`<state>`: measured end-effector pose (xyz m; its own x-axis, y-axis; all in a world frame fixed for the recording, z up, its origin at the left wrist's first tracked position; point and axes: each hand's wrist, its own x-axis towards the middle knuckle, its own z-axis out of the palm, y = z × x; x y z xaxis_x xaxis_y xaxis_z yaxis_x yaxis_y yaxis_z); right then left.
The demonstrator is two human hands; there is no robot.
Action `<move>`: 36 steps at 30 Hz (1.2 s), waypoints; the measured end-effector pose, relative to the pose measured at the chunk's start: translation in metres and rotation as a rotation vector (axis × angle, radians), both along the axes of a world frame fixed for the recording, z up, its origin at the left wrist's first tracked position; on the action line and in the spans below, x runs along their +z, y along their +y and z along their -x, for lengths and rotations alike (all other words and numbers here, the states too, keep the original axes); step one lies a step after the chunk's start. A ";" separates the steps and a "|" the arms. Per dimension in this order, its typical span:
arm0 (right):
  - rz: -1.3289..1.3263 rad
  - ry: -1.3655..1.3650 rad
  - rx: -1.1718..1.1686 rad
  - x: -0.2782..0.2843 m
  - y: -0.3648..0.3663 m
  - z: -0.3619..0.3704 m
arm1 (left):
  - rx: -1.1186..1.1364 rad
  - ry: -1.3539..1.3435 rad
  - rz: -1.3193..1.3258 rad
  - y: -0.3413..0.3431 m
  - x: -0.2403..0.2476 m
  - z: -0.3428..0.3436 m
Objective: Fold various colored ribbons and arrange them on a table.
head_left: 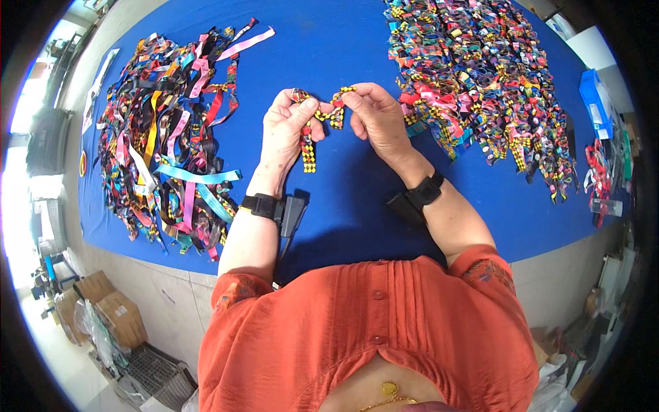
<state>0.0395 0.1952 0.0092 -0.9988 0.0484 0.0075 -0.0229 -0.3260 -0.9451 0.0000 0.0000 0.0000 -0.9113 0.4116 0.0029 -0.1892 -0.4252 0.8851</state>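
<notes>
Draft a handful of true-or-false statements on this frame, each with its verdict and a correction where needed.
1. The left hand and the right hand both hold a patterned ribbon. True.
2. The dense ribbon heap lies to the left of the hands. False: it lies to their right.
3. Loose ribbons are piled to the left of the hands. True.
4. The cloth under the ribbons is green. False: it is blue.
5. A cardboard box stands on the cloth. False: it is off the cloth, at the lower left of the view.
</notes>
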 end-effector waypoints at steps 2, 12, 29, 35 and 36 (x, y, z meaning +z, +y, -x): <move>-0.059 -0.034 -0.034 0.003 -0.001 -0.002 | 0.014 -0.069 -0.076 0.001 0.002 -0.002; 0.118 -0.057 0.013 0.001 0.004 0.002 | 0.017 -0.094 -0.158 0.002 0.005 0.001; 0.068 -0.031 -0.042 0.002 0.002 0.001 | -0.031 -0.120 -0.307 0.000 0.003 -0.002; 0.060 -0.056 0.018 0.002 0.003 0.002 | -0.083 -0.128 -0.317 -0.002 0.007 -0.002; 0.035 -0.062 0.036 0.004 0.002 0.002 | -0.095 -0.123 -0.315 -0.003 0.006 0.000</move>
<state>0.0379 0.1976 0.0129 -0.9984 0.0114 -0.0552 0.0474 -0.3588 -0.9322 0.0000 -0.0026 0.0058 -0.8706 0.4908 0.0357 -0.3382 -0.6493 0.6812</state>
